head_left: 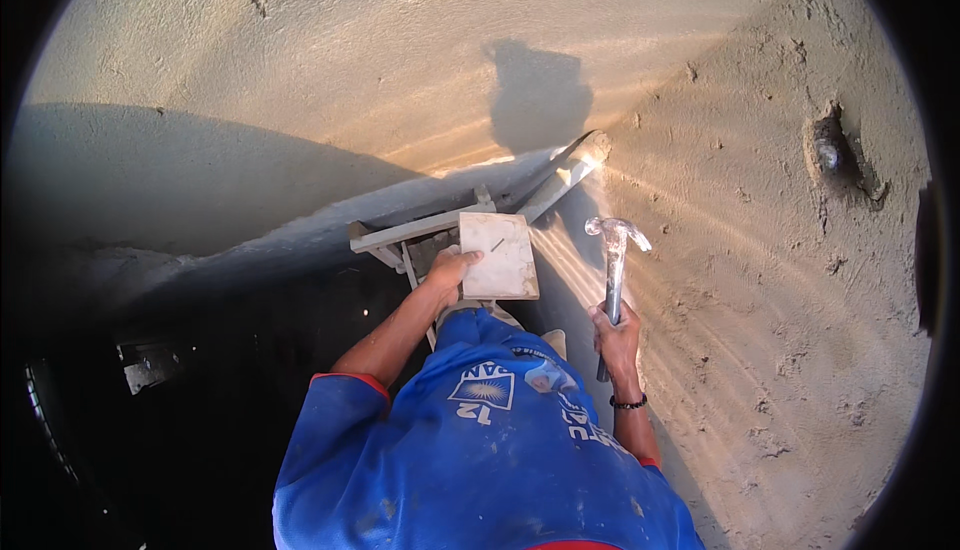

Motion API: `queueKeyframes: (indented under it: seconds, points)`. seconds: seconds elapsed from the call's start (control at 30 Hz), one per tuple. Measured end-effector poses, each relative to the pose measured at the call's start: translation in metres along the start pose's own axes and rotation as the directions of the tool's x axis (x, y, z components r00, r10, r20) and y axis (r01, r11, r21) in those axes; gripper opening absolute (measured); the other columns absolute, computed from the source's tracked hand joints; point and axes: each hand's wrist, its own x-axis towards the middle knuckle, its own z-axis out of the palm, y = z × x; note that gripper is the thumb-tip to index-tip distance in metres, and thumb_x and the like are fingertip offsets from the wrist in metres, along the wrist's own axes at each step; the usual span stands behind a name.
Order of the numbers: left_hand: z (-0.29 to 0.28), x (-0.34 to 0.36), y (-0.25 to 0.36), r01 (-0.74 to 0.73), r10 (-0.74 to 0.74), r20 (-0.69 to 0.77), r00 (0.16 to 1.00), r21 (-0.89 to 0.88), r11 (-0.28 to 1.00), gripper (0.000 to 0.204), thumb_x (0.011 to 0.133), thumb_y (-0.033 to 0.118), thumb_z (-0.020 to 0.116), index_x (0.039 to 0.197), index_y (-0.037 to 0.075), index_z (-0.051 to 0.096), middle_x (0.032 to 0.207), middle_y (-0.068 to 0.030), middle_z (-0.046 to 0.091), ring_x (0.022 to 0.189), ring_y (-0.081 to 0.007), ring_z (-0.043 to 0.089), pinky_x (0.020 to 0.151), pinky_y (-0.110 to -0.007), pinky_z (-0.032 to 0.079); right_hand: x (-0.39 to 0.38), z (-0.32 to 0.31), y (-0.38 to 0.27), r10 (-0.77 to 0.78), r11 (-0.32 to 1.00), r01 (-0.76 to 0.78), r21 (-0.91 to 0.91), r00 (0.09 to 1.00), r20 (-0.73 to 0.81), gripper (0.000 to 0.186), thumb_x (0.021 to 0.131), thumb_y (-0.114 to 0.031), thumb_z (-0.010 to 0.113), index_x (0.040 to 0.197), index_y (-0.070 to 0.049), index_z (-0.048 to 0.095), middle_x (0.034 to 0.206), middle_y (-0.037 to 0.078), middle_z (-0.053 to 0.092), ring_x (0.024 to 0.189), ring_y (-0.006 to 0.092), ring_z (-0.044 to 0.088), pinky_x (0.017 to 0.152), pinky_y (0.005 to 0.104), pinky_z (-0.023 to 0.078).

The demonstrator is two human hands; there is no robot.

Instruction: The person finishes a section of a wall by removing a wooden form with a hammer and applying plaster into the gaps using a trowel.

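My left hand [450, 272] grips the lower left edge of a pale, square board [500, 270], thumb on its face. A thin dark nail [497, 245] shows on the board; I cannot tell whether it is loose or driven in. My right hand [616, 334] is closed around the handle of a claw hammer [614, 240], held upright with its metal head to the right of the board. Light wooden battens [415, 228] form a frame behind and left of the board, and a longer plank [558, 188] slants up to the right behind it.
A rough rendered wall [730, 280] rises on the right, with a pipe stub [828, 155] in a hole. A smoother plastered surface [350, 50] spans the top, with a ledge [250, 245] along its lower edge. A dark space lies below at left.
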Motion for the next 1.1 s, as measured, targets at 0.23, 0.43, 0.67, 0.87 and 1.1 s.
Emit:
queueKeyframes:
  seconds: [0.23, 0.43, 0.67, 0.87, 1.1]
  points:
    - [-0.003, 0.022, -0.07, 0.117, -0.119, -0.096, 0.988, -0.029, 0.993, 0.033, 0.09, 0.009, 0.062, 0.122, 0.003, 0.057, 0.116, -0.0143, 0.065, 0.105, -0.032, 0.065, 0.089, -0.053, 0.053, -0.019, -0.021, 0.082, 0.234, 0.966, -0.229, -0.123, 0.972, 0.029, 0.015, 0.089, -0.013, 0.066, 0.089, -0.001, 0.056, 0.055, -0.001, 0.047, 0.038, 0.0088, 0.043, 0.035, 0.0255, 0.035]
    - [-0.063, 0.095, -0.127, 0.117, -0.132, -0.192, 0.972, -0.089, 0.989, 0.033, 0.087, 0.004, 0.063, 0.12, 0.005, 0.057, 0.112, -0.012, 0.065, 0.103, -0.0325, 0.064, 0.086, -0.055, 0.053, -0.036, -0.025, 0.122, 0.394, 0.904, -0.384, -0.188, 0.919, 0.016, 0.018, 0.084, -0.018, 0.07, 0.085, -0.003, 0.06, 0.056, 0.002, 0.051, 0.041, 0.0109, 0.048, 0.036, 0.0282, 0.037]
    - [-0.078, 0.117, -0.122, 0.096, -0.114, -0.189, 0.975, -0.103, 0.99, 0.04, 0.083, 0.002, 0.064, 0.121, 0.006, 0.055, 0.117, -0.0119, 0.061, 0.106, -0.0332, 0.062, 0.088, -0.053, 0.053, -0.057, -0.024, 0.142, 0.417, 0.825, -0.403, -0.397, 0.907, -0.055, 0.031, 0.08, -0.026, 0.07, 0.084, 0.003, 0.061, 0.064, 0.009, 0.056, 0.059, 0.0183, 0.054, 0.059, 0.0369, 0.045]
    - [-0.069, 0.121, -0.111, 0.085, -0.041, -0.223, 0.974, 0.193, 0.977, 0.038, 0.083, 0.001, 0.062, 0.119, 0.006, 0.054, 0.116, -0.0117, 0.061, 0.108, -0.0317, 0.061, 0.09, -0.053, 0.053, -0.074, -0.026, 0.174, 0.309, 0.905, -0.314, -0.288, 0.949, -0.065, 0.024, 0.083, -0.021, 0.069, 0.079, -0.001, 0.059, 0.058, 0.003, 0.052, 0.047, 0.0126, 0.05, 0.043, 0.032, 0.04]
    - [-0.092, 0.125, -0.074, 0.215, -0.131, -0.273, 0.953, 0.304, 0.928, 0.039, 0.086, 0.002, 0.06, 0.123, 0.004, 0.053, 0.118, -0.0139, 0.06, 0.104, -0.0305, 0.063, 0.087, -0.051, 0.056, -0.109, -0.018, 0.224, 0.477, 0.844, -0.508, -0.171, 0.858, -0.191, 0.026, 0.084, -0.022, 0.068, 0.083, 0.001, 0.058, 0.059, 0.006, 0.053, 0.047, 0.0155, 0.053, 0.042, 0.0347, 0.043]
